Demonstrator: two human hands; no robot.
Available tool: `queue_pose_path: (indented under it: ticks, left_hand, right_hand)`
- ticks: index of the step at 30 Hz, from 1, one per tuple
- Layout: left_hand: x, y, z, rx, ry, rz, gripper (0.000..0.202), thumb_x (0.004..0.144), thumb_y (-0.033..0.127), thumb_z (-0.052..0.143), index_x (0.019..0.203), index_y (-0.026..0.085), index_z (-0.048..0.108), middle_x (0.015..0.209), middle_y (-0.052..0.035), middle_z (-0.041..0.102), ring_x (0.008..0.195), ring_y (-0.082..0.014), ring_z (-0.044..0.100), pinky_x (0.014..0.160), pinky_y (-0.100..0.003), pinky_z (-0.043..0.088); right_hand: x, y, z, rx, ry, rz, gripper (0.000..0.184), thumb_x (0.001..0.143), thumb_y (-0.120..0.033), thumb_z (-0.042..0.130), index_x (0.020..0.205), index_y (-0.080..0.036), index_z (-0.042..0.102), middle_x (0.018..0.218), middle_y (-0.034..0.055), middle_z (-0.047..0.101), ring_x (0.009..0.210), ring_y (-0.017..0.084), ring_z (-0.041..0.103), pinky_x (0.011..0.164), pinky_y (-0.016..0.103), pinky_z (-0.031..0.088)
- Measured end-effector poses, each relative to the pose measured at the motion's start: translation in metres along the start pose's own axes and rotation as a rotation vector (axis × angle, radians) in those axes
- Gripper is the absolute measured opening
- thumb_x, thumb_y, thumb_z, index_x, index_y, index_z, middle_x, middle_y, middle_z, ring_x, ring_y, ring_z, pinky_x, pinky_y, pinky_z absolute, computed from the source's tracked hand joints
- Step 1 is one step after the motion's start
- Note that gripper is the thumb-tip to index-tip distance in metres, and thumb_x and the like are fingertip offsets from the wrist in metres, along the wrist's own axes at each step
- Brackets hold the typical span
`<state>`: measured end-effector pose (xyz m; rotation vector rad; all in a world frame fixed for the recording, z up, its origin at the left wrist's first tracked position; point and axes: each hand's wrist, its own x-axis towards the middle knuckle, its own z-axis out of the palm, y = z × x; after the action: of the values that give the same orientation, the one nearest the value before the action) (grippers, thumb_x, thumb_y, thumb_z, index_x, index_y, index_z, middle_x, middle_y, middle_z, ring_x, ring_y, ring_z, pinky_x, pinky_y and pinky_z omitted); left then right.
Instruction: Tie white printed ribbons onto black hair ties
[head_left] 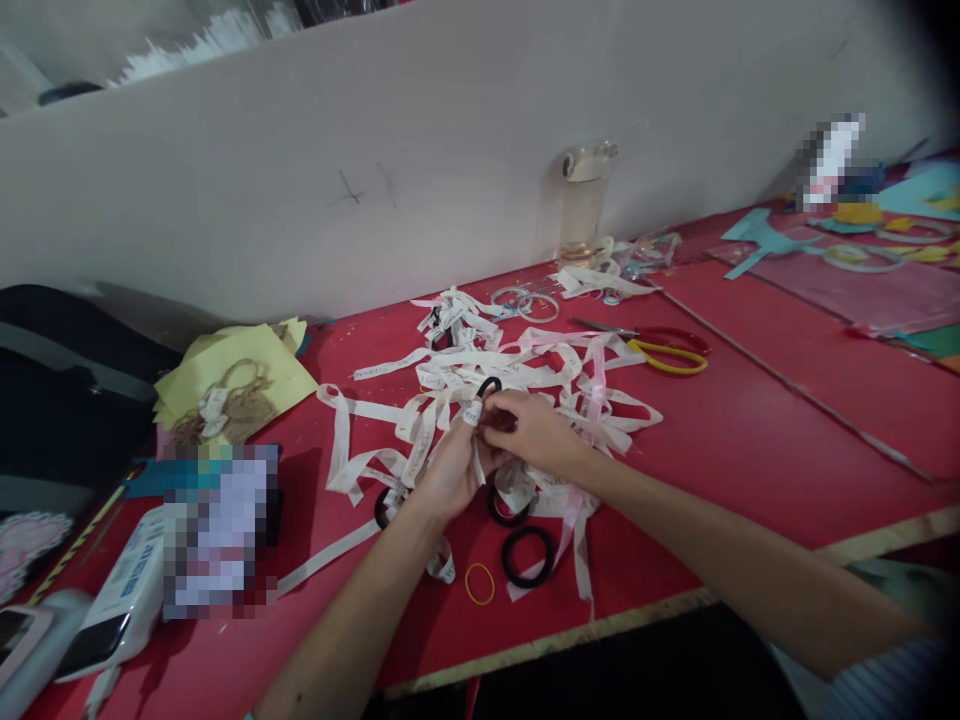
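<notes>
Both my hands meet over a heap of white printed ribbon [517,375] on the red table [750,440]. My left hand [450,470] and my right hand [529,430] are closed in a pinch on one black hair tie [489,386] that has a strip of white ribbon wrapped round it. Several more black hair ties [527,556] lie just in front of my wrists. Beside them lies a small yellow rubber band [480,583].
Scissors with yellow and red handles [664,350] lie to the right of the ribbon. A clear bottle [583,205] stands by the white wall. Yellow paper with twine [236,385] lies at left, and coloured paper scraps [862,235] at far right. A white device [120,600] is near the left edge.
</notes>
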<state>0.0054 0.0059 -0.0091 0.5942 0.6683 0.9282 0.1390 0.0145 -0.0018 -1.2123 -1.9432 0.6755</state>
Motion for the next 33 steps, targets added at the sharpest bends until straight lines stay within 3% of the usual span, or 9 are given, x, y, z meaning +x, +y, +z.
queue_pose_path:
  ticks: [9, 17, 27, 33]
  left_hand:
    - [-0.0009, 0.0006, 0.0015, 0.04, -0.011, 0.014, 0.027, 0.092, 0.033, 0.049, 0.107, 0.016, 0.062, 0.107, -0.0086, 0.068, 0.096, -0.018, 0.066, 0.081, -0.03, 0.056]
    - [-0.0018, 0.003, 0.0051, 0.016, -0.007, -0.013, 0.029, 0.093, 0.033, 0.047, 0.112, 0.017, 0.061, 0.102, -0.0092, 0.069, 0.09, -0.0183, 0.067, 0.078, -0.032, 0.057]
    - [-0.0041, 0.0015, 0.0066, 0.1, -0.028, 0.039, 0.03, 0.092, 0.036, 0.048, 0.113, 0.018, 0.06, 0.102, -0.0074, 0.068, 0.088, -0.0159, 0.066, 0.075, -0.027, 0.057]
    - [-0.0054, 0.0016, 0.0077, 0.137, 0.02, 0.05, 0.031, 0.091, 0.039, 0.05, 0.113, 0.019, 0.06, 0.102, -0.0056, 0.067, 0.089, -0.016, 0.065, 0.077, -0.027, 0.056]
  right_hand:
    - [0.001, 0.0027, -0.0014, 0.087, -0.044, 0.037, 0.007, 0.074, -0.012, 0.061, 0.075, -0.018, 0.057, 0.067, -0.0051, 0.057, 0.063, 0.01, 0.052, 0.058, 0.02, 0.036]
    - [-0.0011, 0.0001, -0.0006, -0.006, 0.004, -0.016, 0.007, 0.076, -0.013, 0.063, 0.079, -0.018, 0.059, 0.077, -0.0015, 0.062, 0.071, 0.012, 0.055, 0.063, 0.022, 0.036]
    - [-0.0012, -0.0021, -0.004, -0.033, 0.01, -0.06, 0.009, 0.076, -0.01, 0.063, 0.079, -0.018, 0.06, 0.08, -0.0006, 0.062, 0.075, 0.013, 0.054, 0.067, 0.023, 0.037]
    - [-0.0027, -0.0053, -0.0031, -0.029, 0.026, -0.078, 0.01, 0.075, -0.008, 0.062, 0.08, -0.017, 0.059, 0.083, 0.0015, 0.062, 0.076, 0.014, 0.054, 0.069, 0.024, 0.038]
